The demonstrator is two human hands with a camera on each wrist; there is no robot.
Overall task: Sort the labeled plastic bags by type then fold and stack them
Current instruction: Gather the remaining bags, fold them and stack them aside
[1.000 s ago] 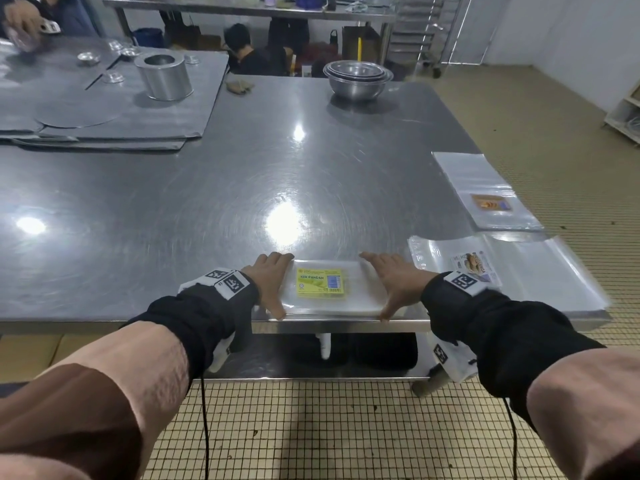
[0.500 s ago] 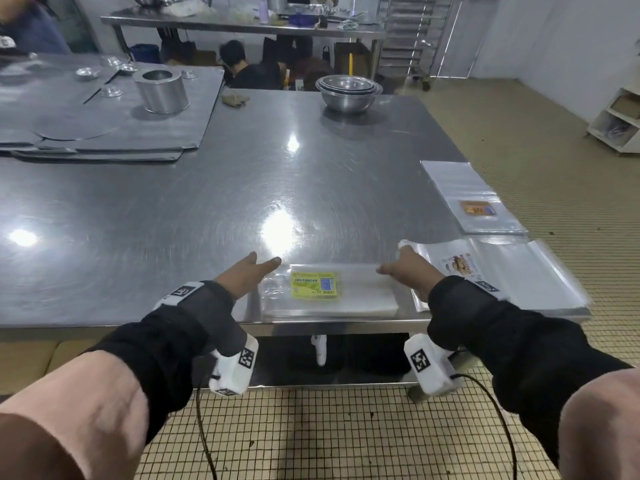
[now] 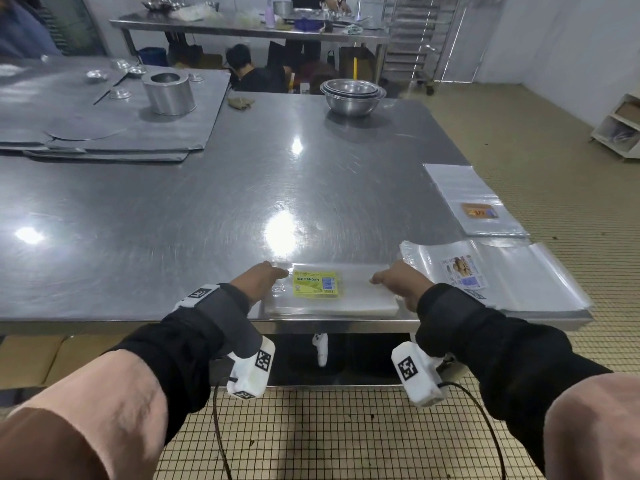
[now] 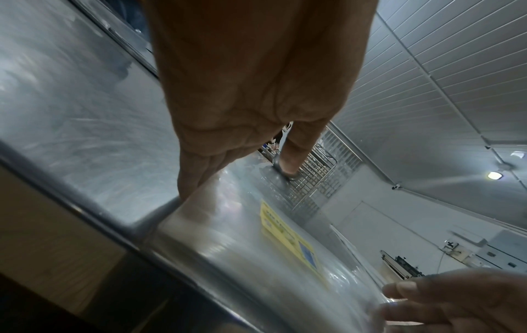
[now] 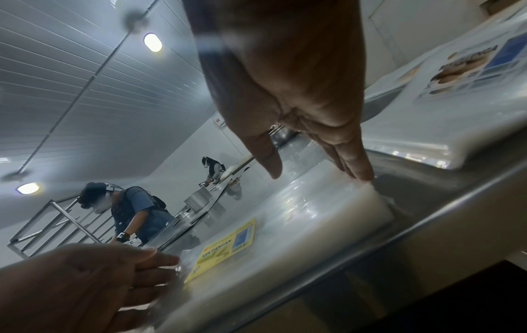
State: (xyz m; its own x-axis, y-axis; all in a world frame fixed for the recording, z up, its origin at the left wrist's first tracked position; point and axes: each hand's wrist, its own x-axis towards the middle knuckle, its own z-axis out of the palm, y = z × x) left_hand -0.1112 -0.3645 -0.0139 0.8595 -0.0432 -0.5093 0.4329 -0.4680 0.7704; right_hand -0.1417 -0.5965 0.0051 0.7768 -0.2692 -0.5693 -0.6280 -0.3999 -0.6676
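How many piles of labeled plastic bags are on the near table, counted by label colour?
Yellow label, between the left hand and right hand: 1 pile
Orange label, far right edge: 1 pile
White and blue picture label, near right corner: 1 pile
Total: 3

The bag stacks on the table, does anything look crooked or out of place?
One thing stands out: the big stack with the white label hangs over the table's right edge. The yellow-label stack lies square to the front edge between the left hand and right hand.
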